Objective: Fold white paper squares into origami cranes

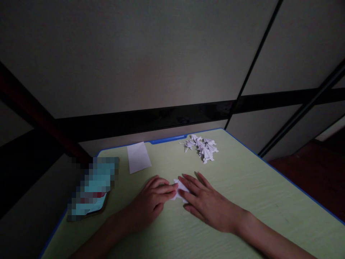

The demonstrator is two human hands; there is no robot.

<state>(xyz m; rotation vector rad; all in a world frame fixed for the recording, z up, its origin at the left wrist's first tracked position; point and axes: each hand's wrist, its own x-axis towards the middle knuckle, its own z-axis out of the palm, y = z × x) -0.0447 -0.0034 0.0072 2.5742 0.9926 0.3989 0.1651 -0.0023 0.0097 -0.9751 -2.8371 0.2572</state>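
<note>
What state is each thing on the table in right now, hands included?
Small paper piece: folded, flat on the table, under the fingers.
Left hand: fingers on the piece's left side.
Right hand: fingers spread, on its right side.
White sheet: flat, uncreased as far as visible.
Paper figures: folded, heaped together.
Phone-like device: screen lit, content blurred.

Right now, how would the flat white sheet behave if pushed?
The flat white sheet would probably slide easily, lying flat with nothing on it. Being thin, it looks light and likely to bend. Its squared, flat shape makes rolling unlikely.
</note>
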